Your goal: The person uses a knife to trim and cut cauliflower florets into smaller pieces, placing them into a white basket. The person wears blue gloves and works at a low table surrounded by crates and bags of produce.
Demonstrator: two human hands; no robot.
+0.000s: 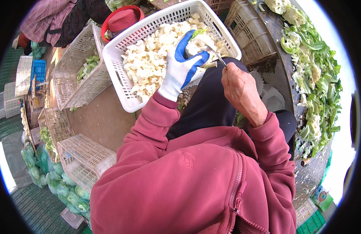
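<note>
My left hand (184,63), in a white glove with blue coated fingers, grips a cauliflower head (196,44) with a bit of green leaf on it. My right hand (239,86) is bare and closed around a knife (217,55), whose thin metal blade reaches to the cut side of the cauliflower. Both hands are over the near right part of a white plastic basket (119,87). Many cauliflower florets (151,58) fill much of it. The knife's handle is hidden inside my right hand.
Cauliflower leaves (318,87) lie heaped on a table (278,32) at the right. Empty-looking and leaf-holding crates (80,73) stand at the left. A red bucket (141,13) touches the basket's far side. Another person (48,17) is at the upper left. Netted cabbages (63,187) lie lower left.
</note>
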